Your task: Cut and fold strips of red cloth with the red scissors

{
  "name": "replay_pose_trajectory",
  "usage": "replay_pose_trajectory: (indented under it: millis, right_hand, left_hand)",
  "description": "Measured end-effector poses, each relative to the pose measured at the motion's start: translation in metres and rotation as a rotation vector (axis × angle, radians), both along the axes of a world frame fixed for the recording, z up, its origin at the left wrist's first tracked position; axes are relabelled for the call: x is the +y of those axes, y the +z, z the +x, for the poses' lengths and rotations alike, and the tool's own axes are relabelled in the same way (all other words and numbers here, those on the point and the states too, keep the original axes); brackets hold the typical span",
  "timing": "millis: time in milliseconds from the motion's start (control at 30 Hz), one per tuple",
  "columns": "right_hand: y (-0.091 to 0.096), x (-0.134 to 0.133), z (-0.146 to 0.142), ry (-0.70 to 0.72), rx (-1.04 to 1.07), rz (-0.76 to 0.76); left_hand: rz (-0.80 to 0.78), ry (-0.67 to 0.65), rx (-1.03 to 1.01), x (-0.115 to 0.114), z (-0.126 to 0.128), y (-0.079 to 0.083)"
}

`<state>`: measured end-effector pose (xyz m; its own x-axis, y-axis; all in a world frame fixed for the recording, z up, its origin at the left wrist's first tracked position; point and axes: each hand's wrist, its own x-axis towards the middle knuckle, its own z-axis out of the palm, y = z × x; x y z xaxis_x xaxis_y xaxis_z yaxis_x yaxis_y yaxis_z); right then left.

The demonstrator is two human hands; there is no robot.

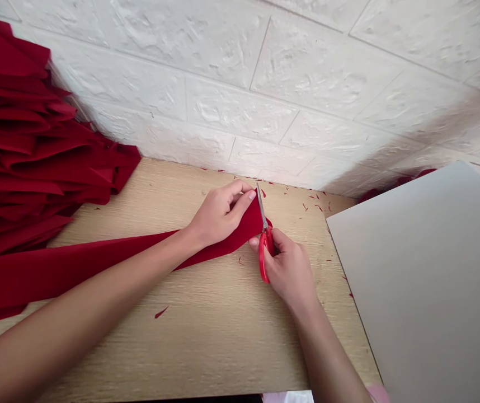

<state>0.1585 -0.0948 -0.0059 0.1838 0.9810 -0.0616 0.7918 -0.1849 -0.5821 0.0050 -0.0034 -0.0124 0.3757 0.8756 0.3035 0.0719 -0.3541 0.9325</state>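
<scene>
A long strip of dark red fabric (109, 260) runs from the left across the table to both hands. My left hand (221, 214) pinches its upper edge near the right end, thumb against fingers. My right hand (288, 260) is closed around the red handles of a pair of scissors (264, 240). The metal blades point upward along the end of the strip, touching or very near the fabric's edge. The blades look nearly closed, and part of the fabric lies behind them. The right fingers are partly hidden by the handles.
A tall heap of folded red fabric (34, 134) fills the left side. A white brick-patterned wall (223, 84) rises behind the wooden table (206, 330). Small red scraps (161, 312) lie about the tabletop. A large grey panel (428, 268) stands at the right, with more red fabric behind it.
</scene>
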Motion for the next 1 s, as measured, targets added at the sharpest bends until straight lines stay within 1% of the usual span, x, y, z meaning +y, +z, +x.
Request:
replay_pose_trajectory:
  millis: [133, 267, 433, 533, 667, 767, 867, 933, 1000]
  right_hand:
    - [-0.001, 0.000, 0.000, 0.008, 0.021, 0.008]
    - [-0.003, 0.001, 0.003, -0.020, 0.009, 0.023]
    - [-0.006, 0.003, 0.010, -0.097, -0.084, 0.057]
    - [-0.008, 0.006, 0.016, -0.167, -0.137, 0.060]
    - [-0.010, 0.011, 0.025, -0.262, -0.127, 0.071]
    - [-0.013, 0.015, 0.035, -0.311, -0.094, 0.133]
    - [-0.018, 0.017, 0.045, -0.329, -0.170, 0.250]
    - [-0.021, 0.018, 0.049, -0.322, -0.253, 0.332]
    - [-0.024, 0.018, 0.048, -0.273, -0.267, 0.387]
  left_hand:
    - [0.015, 0.014, 0.026, 0.000, -0.001, -0.001]
    - [0.008, 0.016, 0.027, 0.001, 0.000, -0.005]
    - [-0.082, -0.035, 0.058, -0.005, 0.005, -0.016]
    - [-0.071, -0.088, 0.169, -0.008, 0.009, -0.023]
    - [0.009, -0.106, 0.323, -0.010, 0.009, -0.024]
    - [0.054, -0.121, 0.383, -0.011, 0.007, -0.023]
    - [0.082, -0.116, 0.423, -0.012, 0.007, -0.023]
    - [0.079, -0.102, 0.438, -0.012, 0.007, -0.024]
    - [0.075, -0.098, 0.452, -0.012, 0.006, -0.024]
